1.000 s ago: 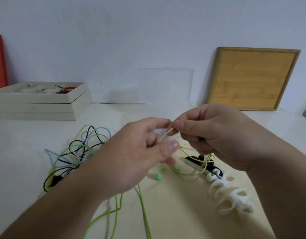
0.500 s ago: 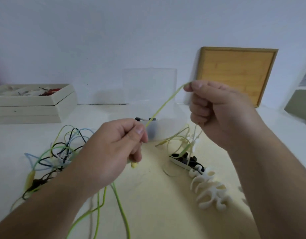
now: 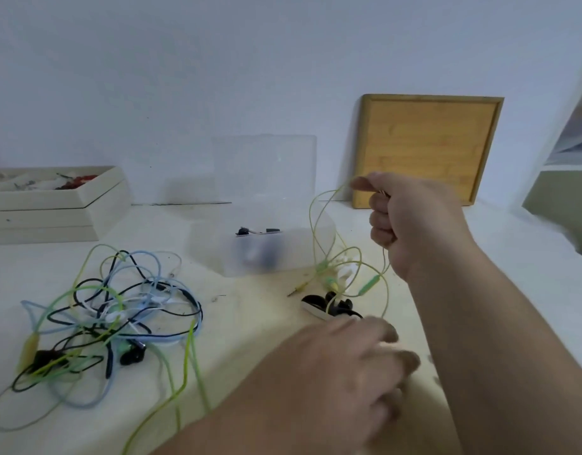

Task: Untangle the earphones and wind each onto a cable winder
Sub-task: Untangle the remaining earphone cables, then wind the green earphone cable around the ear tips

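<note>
My right hand [image 3: 401, 221] is raised above the table and pinches a thin yellow-green earphone cable [image 3: 315, 224]. The cable hangs in loose loops down to its buds, plug and inline remote [image 3: 368, 285] on the table. My left hand [image 3: 352, 359], blurred, reaches low across to the right with its fingers spread and holds nothing that I can see. It covers the spot in front of a black-and-white winder [image 3: 319, 307] that carries a dark earphone. A tangle of blue, black, white and green earphones [image 3: 112, 313] lies at the left.
A clear plastic box [image 3: 292, 257] with small dark parts stands at mid-table, its lid upright behind it. Stacked white trays [image 3: 53, 208] sit at the back left. A wooden tray [image 3: 427, 146] leans on the wall. Green cable strands [image 3: 191, 366] trail toward the near edge.
My left hand has let go of the yellow-green cable and swung down to the right, over the place where the white winders lay. My right hand still holds the cable up.
</note>
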The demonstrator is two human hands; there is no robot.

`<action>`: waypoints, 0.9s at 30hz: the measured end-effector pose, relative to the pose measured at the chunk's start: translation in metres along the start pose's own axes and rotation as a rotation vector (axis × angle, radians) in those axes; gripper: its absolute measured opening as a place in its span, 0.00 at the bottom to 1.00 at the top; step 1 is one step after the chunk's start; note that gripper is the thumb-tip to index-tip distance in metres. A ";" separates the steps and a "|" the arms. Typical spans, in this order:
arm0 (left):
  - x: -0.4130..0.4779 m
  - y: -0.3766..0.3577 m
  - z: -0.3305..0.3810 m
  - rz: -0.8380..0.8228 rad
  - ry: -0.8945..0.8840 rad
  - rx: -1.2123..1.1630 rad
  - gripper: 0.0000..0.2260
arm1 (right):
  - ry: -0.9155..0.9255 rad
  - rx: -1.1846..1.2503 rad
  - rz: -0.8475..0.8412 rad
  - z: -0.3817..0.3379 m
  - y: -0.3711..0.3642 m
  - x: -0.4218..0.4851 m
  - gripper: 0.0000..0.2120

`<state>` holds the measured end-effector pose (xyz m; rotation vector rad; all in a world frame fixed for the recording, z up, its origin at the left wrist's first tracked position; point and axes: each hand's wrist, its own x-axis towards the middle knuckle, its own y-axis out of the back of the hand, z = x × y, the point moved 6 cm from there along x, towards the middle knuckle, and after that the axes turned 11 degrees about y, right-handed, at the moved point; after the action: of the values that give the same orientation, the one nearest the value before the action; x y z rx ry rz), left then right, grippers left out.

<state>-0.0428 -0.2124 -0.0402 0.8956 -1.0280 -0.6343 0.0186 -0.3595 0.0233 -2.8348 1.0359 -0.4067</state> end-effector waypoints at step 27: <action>-0.017 0.075 -0.082 0.287 0.758 -1.040 0.06 | 0.301 0.193 -0.460 -0.015 -0.050 -0.028 0.08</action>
<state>0.0287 -0.1348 -0.0025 0.0159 -0.0541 -0.4282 0.0248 -0.3027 0.0407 -2.8664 0.3309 -0.9381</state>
